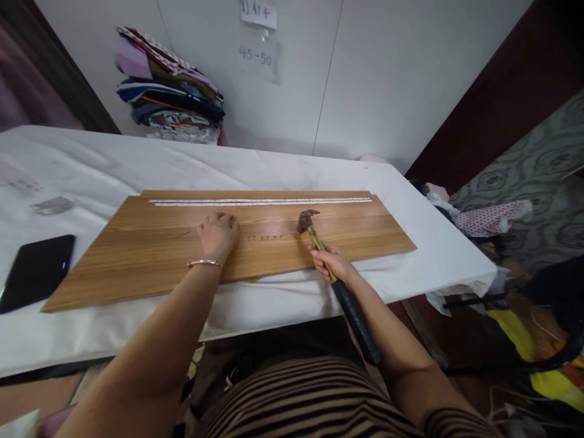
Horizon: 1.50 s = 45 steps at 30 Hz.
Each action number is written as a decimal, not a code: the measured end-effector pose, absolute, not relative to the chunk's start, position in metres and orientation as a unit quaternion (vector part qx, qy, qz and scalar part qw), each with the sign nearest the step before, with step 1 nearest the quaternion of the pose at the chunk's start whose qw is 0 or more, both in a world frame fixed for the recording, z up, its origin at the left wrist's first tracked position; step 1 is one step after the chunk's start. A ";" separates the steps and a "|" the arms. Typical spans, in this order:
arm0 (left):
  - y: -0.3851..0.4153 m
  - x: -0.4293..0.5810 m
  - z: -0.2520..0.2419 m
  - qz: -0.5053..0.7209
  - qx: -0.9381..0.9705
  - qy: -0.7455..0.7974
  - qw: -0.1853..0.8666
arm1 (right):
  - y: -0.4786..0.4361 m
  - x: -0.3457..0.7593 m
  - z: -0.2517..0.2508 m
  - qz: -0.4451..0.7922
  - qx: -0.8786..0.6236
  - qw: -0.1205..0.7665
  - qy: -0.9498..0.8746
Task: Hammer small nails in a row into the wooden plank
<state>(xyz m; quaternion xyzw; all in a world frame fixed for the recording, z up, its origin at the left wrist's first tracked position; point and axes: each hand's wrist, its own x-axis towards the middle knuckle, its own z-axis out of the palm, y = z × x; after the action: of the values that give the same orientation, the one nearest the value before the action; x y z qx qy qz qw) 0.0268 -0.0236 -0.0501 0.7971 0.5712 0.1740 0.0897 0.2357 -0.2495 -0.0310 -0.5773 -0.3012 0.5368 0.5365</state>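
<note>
A long wooden board (155, 261) lies on the white-covered table. My left hand (218, 236), with a bangle at the wrist, rests on the board left of its middle; its fingers are bent and nothing shows in them. My right hand (332, 263) is wrapped round the upper handle of a hammer (351, 313). The rusty hammer head is over the board, beside the right end of a row of small nails (268, 236). Along the board's far edge runs a white measuring tape (260, 202). A single thin nail (183, 234) lies left of my left hand.
A black tablet or phone (37, 271) lies on the white tablecloth (274, 304) at the left, near a small clear packet (52, 205). Folded fabrics (171, 88) are stacked by the wall. More cloth (493, 218) is piled beyond the table's right end.
</note>
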 end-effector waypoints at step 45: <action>-0.023 0.027 -0.050 0.165 0.798 0.575 0.076 | -0.249 0.233 -0.028 0.536 -0.584 0.534 -0.295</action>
<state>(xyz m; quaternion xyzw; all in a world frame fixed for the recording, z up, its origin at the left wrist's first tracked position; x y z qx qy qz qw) 0.0274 -0.0231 -0.0504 0.7981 0.5746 0.1646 0.0757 0.2328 -0.2494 -0.0278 -0.5843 -0.2948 0.5355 0.5338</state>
